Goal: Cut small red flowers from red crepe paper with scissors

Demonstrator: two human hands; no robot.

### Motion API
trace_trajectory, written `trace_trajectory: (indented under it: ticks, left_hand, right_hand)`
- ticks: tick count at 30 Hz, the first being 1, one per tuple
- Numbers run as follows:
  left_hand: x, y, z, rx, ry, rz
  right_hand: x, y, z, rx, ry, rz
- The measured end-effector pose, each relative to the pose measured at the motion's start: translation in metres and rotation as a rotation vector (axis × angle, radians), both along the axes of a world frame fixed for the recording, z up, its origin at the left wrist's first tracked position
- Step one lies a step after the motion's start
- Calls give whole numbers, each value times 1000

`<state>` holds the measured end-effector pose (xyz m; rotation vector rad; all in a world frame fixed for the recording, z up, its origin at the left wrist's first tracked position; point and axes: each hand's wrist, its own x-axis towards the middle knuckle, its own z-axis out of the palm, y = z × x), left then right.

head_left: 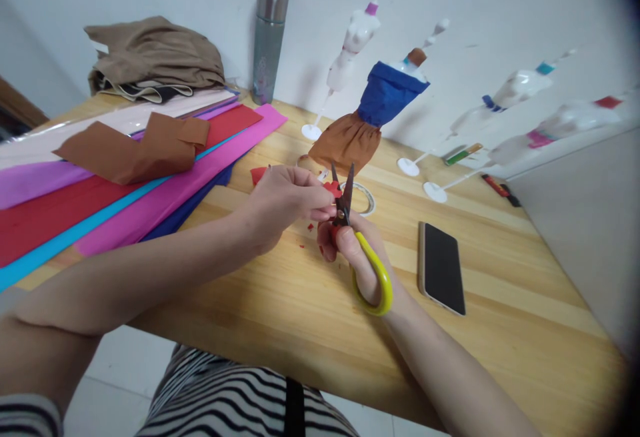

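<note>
Between the fingertips of my left hand (283, 207) is a small red paper piece (332, 188) with a scalloped edge, like a flower. My right hand (357, 247) grips a pair of yellow-handled scissors (383, 284), with thumb and fingers through the loops. Their dark blades stand apart and point away from me, close beside the red piece. Tiny red scraps (311, 227) lie on the table under my hands. Just beyond the blades, a roll of tape (369, 198) lies flat. A small mannequin in a blue paper top (393, 94) and brown paper skirt (347, 140) stands behind it.
Coloured paper sheets (200, 170), a brown paper piece (137, 150) and folded brown cloth (160, 57) cover the left side. A flask (270, 40) stands by the wall. More white mannequins (525, 87) line the back. A phone (443, 267) lies at right.
</note>
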<state>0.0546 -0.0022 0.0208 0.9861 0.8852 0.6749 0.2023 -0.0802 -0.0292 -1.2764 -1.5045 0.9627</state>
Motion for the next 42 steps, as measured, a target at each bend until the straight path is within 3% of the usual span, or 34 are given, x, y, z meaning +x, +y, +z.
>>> trace_trajectory:
  ticks: [27, 37, 42]
  left_hand:
    - [-3, -1, -1, 72, 23, -12]
    - [-1, -4, 3, 30, 21, 35]
    - [0, -4, 1, 90, 22, 50]
  right_hand:
    - [-1, -2, 4, 14, 14, 39]
    - [0, -3, 3, 29, 30, 46]
    - [0, -4, 1, 18, 43, 45]
